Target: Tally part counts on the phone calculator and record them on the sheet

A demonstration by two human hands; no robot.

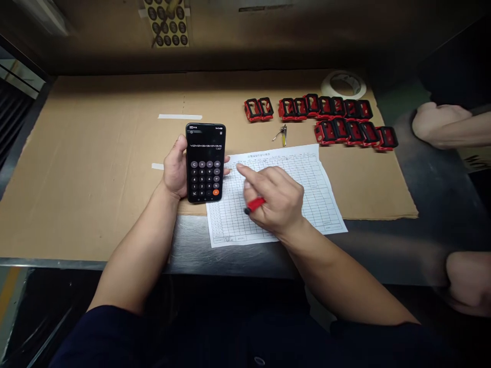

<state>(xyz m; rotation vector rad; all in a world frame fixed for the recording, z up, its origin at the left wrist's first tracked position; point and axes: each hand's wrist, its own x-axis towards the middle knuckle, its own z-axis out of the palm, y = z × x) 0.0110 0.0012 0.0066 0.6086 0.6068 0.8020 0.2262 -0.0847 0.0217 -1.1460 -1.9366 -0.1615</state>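
A black smartphone point(206, 153) stands tilted up in my left hand point(175, 168), its screen showing a calculator with a row of sums. My fingers wrap behind it and their tips show at its right edge. Over the printed form point(314, 194) is my right hand point(274, 197), index finger stretched toward the phone but apart from it. The other fingers are curled round a red pen point(256, 205) with a black end. The form, a white sheet with a table grid, lies partly under the phone and my right hand.
Several red-and-black frame-like parts point(326, 132) stand in rows at the back right. Behind them lies a tape roll point(343, 85); small nippers point(283, 135) rest nearer. Cardboard point(95, 168) covers the metal table. Another person's hands point(433, 124) are at the right edge.
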